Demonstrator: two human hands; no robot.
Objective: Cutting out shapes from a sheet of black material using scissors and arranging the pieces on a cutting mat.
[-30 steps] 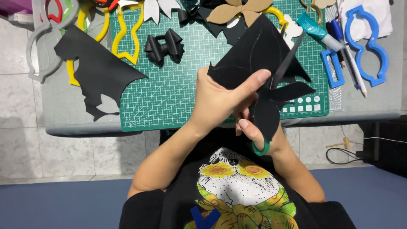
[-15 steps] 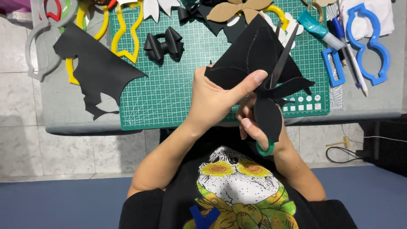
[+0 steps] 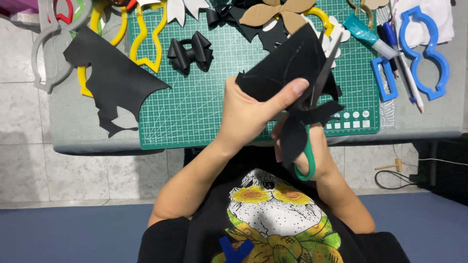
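Head view, looking down over a green cutting mat (image 3: pixel 204 117) at a table edge. The left hand (image 3: pixel 248 114) is closed on a black sheet (image 3: pixel 287 68), thumb laid across its front face and fingers hidden behind, holding it lifted above the mat's near right part. The right hand (image 3: pixel 304 146), largely hidden behind a hanging flap of the sheet, is closed through the green handles of the scissors (image 3: pixel 317 97), whose blades run upward across the sheet's right side. Whether the blades stand parted or closed at this instant cannot be told.

The step in hand appears to be cutting a shape out of the sheet, part way along: the right margin already shows pointed, wing-like tips, while the upper portion remains a broad uncut field.

The next move would likely call for the left hand to turn the sheet so the outline feeds into the blades, keeping the thumb clear of the cutting line.

Lying on the mat and table: a black offcut (image 3: pixel 114 83) with jagged lower edge at left, a black bow (image 3: pixel 190 51), yellow templates (image 3: pixel 144 36), a blue template (image 3: pixel 424 48) at right, and a pencil (image 3: pixel 412 83).
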